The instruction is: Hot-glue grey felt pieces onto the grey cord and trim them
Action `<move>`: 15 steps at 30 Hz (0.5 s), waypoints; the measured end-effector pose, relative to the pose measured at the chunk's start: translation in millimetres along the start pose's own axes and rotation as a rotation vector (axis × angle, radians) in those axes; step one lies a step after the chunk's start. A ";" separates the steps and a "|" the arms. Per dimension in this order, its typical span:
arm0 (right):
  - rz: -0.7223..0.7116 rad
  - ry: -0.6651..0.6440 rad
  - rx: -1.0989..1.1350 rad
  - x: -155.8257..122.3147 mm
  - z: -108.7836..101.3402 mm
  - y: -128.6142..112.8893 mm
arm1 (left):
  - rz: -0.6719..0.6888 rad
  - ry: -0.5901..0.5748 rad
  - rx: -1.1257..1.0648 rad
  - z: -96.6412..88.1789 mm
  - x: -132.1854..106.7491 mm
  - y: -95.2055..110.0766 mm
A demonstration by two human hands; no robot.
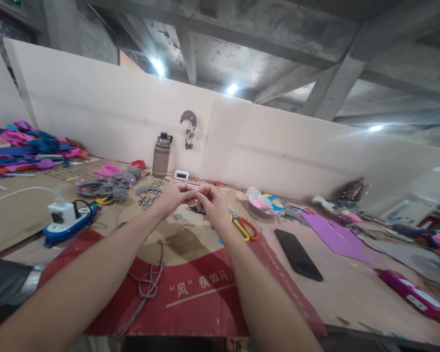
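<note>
My left hand (179,198) and my right hand (211,200) meet over the middle of the table, thumbs and fingertips pinched together. Whatever sits between the fingertips is too small to make out. Below them, a grey cord (149,287) lies in loose loops across a red and brown cardboard sheet (190,293). Just left of my left hand are grey crescent-shaped pieces (148,189). To the right of my right hand rest scissors (245,226) with yellow and orange handles, their blades pointing away from me.
At left stand a blue power strip (69,226) and grey pieces with pink dots (104,187). A water bottle (162,156) and small white clock (181,174) are behind. On the right lie a black phone (298,254), purple sheets (333,237) and a magenta device (412,293).
</note>
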State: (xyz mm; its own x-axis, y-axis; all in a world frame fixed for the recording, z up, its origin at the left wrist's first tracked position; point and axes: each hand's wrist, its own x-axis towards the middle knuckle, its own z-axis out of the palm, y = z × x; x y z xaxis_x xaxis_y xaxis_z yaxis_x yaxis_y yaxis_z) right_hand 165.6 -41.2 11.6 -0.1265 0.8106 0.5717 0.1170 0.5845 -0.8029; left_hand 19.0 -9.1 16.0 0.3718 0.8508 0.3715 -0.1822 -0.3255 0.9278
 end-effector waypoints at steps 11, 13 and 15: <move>-0.058 0.036 -0.414 -1.6 -2.5 4.2 | 0.160 0.071 0.555 7.1 -7.5 11.3; -0.050 0.023 -0.419 -0.8 -3.4 6.4 | 0.133 0.061 0.553 5.8 -6.6 10.1; -0.042 0.022 -0.430 0.0 -3.8 9.3 | 0.127 0.054 0.565 4.1 -5.8 8.1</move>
State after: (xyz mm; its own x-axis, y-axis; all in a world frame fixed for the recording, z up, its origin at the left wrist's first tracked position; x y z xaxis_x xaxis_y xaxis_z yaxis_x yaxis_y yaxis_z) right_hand 170.4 -35.6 4.7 -0.1193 0.7835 0.6098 0.5125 0.5747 -0.6381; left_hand 19.1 -18.4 21.5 0.3295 0.8055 0.4925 0.2968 -0.5836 0.7559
